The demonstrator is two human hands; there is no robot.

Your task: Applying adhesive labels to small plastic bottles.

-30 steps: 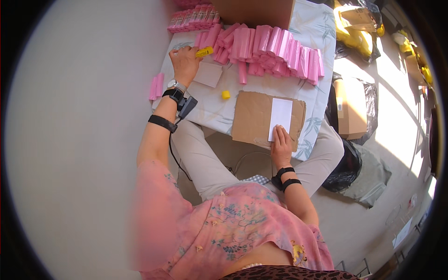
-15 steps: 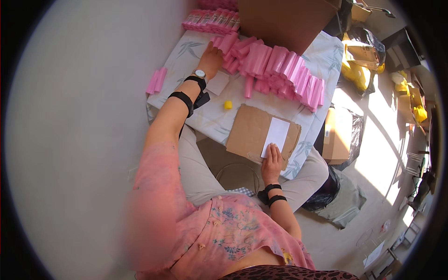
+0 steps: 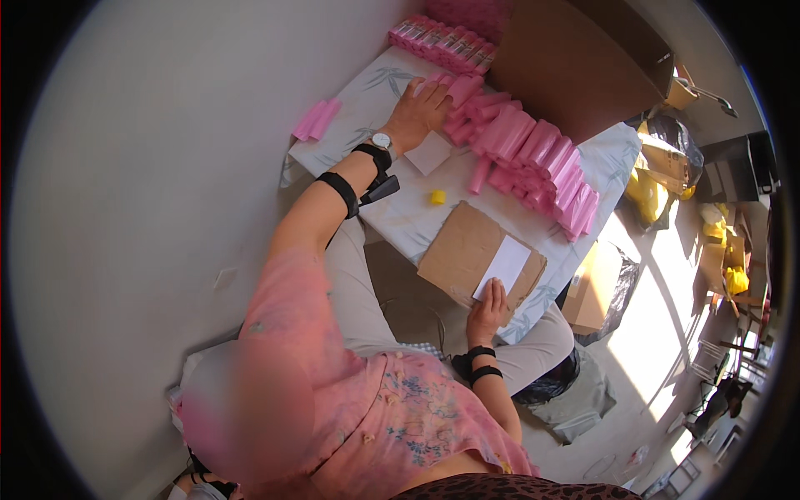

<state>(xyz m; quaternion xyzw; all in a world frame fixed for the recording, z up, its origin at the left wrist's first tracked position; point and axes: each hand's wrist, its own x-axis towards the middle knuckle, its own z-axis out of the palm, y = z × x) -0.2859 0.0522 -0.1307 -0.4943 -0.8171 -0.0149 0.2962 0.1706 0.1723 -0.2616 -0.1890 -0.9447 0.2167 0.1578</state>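
My left hand [image 3: 419, 115] is stretched out at the far side of the table, fingers spread and touching the near end of a heap of pink plastic rolls [image 3: 508, 133]. Beneath its wrist lies a small white paper [image 3: 428, 153]. Close to the table's front edge, my right hand [image 3: 487, 313] rests its fingers flat on a white paper strip [image 3: 505, 265]. The strip lies on a brown cardboard piece [image 3: 460, 250]. A small yellow piece [image 3: 437, 197] sits between the two hands. Loose pink rolls [image 3: 317, 120] lie at the table's left edge.
Packed pink rolls [image 3: 442, 43] line the back of the table, beside a big brown cardboard box [image 3: 575, 67]. A wall [image 3: 167, 167] runs along the left. On the floor at right stand a carton [image 3: 593, 287], a grey bag [image 3: 575, 400] and yellow bags [image 3: 648, 200].
The view has swung, so the table appears shifted right and turned. My left hand's fingers have spread wider over the rolls. My right hand stays on the paper strip.
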